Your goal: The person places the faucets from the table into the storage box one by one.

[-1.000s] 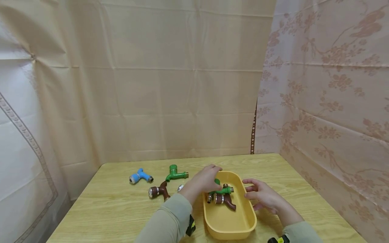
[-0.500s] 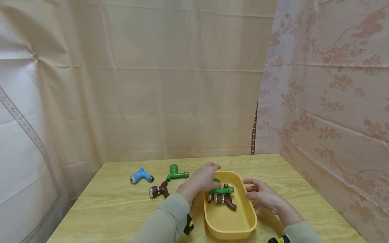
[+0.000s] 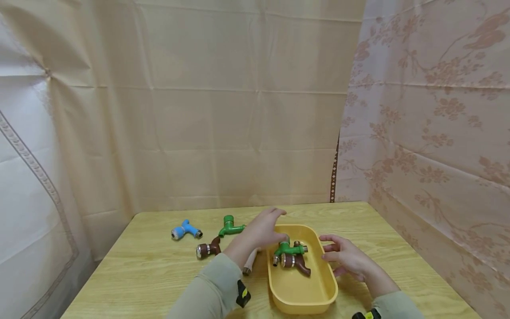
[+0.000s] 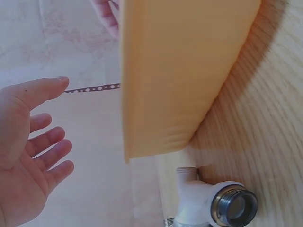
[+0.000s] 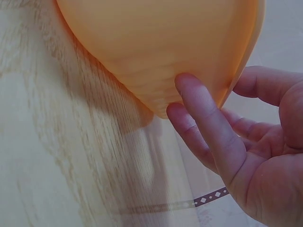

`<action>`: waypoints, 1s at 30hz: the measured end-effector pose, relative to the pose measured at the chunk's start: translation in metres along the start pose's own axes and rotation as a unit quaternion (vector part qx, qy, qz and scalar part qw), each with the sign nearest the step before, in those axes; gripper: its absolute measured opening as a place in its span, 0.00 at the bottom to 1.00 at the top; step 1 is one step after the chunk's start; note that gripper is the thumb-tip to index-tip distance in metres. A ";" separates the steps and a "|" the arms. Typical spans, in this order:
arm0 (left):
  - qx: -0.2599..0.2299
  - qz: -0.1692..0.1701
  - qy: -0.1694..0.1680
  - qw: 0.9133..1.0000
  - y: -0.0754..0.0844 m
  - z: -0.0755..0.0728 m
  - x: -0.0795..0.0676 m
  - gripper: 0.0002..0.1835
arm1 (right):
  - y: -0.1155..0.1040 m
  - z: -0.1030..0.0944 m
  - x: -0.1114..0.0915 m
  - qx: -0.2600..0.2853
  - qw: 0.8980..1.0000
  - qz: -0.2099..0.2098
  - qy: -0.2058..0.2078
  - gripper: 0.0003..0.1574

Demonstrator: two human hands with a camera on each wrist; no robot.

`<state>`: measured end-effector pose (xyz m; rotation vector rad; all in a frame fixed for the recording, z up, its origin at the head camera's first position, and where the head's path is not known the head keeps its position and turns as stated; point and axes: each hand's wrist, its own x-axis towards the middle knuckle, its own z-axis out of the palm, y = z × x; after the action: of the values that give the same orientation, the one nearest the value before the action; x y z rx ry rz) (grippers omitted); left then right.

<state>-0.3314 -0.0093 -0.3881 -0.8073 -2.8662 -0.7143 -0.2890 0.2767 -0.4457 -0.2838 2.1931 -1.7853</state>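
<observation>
My left hand (image 3: 263, 228) hovers over the left rim of the yellow tub (image 3: 299, 294), fingers loosely spread and holding nothing. At the tub's right side, my right hand (image 3: 346, 257) has its fingertips against the outer wall in the right wrist view. Inside the tub a green tap (image 3: 292, 250) lies across a brown tap (image 3: 296, 262), with another threaded end (image 3: 296, 243) showing behind. Just left of the tub, a white tap (image 4: 191, 201) lies on the table, partly hidden by my left hand and wrist in the head view.
On the wooden table (image 3: 131, 274) left of the tub lie a blue tap (image 3: 186, 230), a green tap (image 3: 230, 227) and a brown tap (image 3: 208, 249). The brown one is partly hidden by my left arm. Curtains (image 3: 239, 133) stand behind the table and along both sides.
My left hand has drawn back slightly to the left and up from the taps in the tub, uncovering more of the green one. My right hand stays at the tub's side.
</observation>
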 end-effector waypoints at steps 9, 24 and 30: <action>-0.008 0.019 0.027 0.999 -0.001 -0.016 -0.009 0.40 | 0.000 0.000 0.000 0.004 1.000 -0.001 -0.005 0.42; -0.017 0.023 0.084 0.996 -0.007 -0.041 -0.027 0.38 | 0.001 -0.001 0.002 0.006 1.000 -0.002 -0.008 0.42; -0.026 0.021 0.100 0.994 -0.010 -0.045 -0.034 0.39 | 0.001 0.000 0.001 0.003 1.000 -0.001 -0.005 0.43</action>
<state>-0.3100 -0.0536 -0.3589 -0.7521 -2.6568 -0.8166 -0.2901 0.2766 -0.4464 -0.2930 2.1816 -1.7870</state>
